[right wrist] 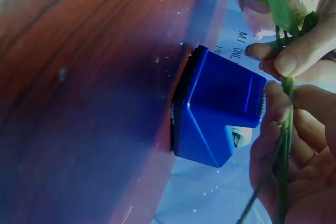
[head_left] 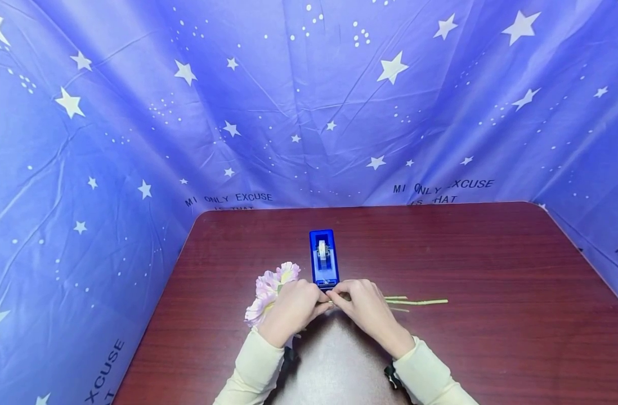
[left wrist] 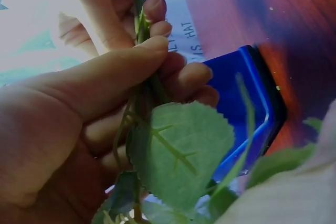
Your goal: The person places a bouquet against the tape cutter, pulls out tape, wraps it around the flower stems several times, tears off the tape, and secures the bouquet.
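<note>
A bunch of pale pink and white artificial-looking flowers (head_left: 260,295) lies across both hands, blooms to the left. My left hand (head_left: 291,306) grips the green stems just below the leaves, thumb on top. Close beside it, my right hand (head_left: 365,304) pinches the same stems between thumb and fingers. The stem ends (head_left: 430,302) stick out to the right past that hand. In the left wrist view a broad green leaf (left wrist: 181,150) hangs below the left fingers. Right behind the fingertips stands a blue tape dispenser (right wrist: 220,87), its toothed cutter facing the hands.
The dispenser carries a roll of tape (head_left: 322,251) in its middle. Everything rests on or over a dark red wood-grain table (head_left: 481,253). Blue curtains with white stars (head_left: 299,101) hang around its back and left and right sides.
</note>
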The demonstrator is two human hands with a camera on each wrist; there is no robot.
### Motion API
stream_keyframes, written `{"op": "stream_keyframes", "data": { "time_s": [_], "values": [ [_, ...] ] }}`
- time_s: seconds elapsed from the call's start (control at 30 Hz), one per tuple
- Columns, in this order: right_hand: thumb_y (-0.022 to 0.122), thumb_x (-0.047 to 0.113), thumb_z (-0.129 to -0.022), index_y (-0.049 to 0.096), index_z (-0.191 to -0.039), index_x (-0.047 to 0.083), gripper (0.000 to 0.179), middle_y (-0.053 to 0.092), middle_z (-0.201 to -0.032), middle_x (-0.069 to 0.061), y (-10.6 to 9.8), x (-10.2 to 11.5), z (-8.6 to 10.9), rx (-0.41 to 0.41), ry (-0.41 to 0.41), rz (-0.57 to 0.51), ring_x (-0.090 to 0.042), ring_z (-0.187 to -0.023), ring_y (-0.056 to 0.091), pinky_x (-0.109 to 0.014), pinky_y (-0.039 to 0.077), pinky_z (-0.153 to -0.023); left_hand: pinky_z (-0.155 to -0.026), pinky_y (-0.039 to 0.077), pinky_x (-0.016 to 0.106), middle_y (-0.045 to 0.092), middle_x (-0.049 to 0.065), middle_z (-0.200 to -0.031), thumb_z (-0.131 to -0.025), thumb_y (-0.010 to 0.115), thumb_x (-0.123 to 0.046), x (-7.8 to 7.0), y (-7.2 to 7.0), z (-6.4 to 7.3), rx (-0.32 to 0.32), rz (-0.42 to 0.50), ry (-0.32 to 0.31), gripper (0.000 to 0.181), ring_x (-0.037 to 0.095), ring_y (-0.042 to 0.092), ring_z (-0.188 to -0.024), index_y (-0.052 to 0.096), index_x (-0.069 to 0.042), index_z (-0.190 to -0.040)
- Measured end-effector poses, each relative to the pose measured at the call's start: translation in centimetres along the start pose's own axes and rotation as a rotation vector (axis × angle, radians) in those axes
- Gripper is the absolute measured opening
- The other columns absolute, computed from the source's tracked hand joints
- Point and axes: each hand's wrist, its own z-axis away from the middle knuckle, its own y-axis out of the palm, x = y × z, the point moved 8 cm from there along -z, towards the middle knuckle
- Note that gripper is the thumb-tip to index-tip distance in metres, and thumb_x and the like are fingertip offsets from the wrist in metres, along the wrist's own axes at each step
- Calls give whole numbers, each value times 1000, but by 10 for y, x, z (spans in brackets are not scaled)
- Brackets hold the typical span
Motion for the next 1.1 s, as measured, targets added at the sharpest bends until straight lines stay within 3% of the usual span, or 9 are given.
{"op": "stream_keyframes", "data": {
  "time_s": [0.2, 0.43, 0.57, 0.87, 1.1],
  "values": [
    [73, 22, -88, 75, -75, 21, 14, 53, -59, 14, -2, 1, -1, 35, 53, 8, 1, -48, 30, -21, 29, -45, -44, 43, 28, 55, -10, -51, -83, 77, -38, -5, 1, 4, -73, -123, 31, 36, 9, 53, -45, 56, -27, -56],
    [69, 19, -92, 75, -79, 21, 14, 66, -62, 11, 2, -2, 0, 120, 98, -80, 5, -48, 48, -20, 42, -53, -47, 46, 30, 59, -9, -53, -80, 79, -42, -10, -1, 8, -121, -244, 37, 31, 11, 57, -47, 63, -26, -59],
    [66, 17, -93, 74, -80, 20, 15, 63, -59, 9, 6, -4, 1, 175, 119, -125, 3, -49, 49, -21, 41, -52, -46, 45, 29, 60, -9, -54, -79, 78, -42, -11, 0, 8, -120, -274, 28, 30, 11, 57, -47, 63, -27, -59],
    [68, 15, -91, 72, -77, 18, 14, 64, -67, 14, 4, -1, 3, 136, 101, -102, 1, -58, 46, -21, 42, -56, -42, 42, 29, 58, -8, -52, -80, 78, -40, -14, -3, 9, -113, -254, -5, 31, 12, 55, -45, 60, -26, -60],
    [70, 16, -91, 74, -80, 18, 12, 68, -71, 13, 0, 3, 5, 90, 79, -94, 3, -58, 48, -21, 43, -57, -41, 41, 28, 62, -8, -56, -80, 79, -36, -13, -6, 9, -104, -181, -61, 19, 13, 56, -46, 69, -26, -67]
  ]
}}
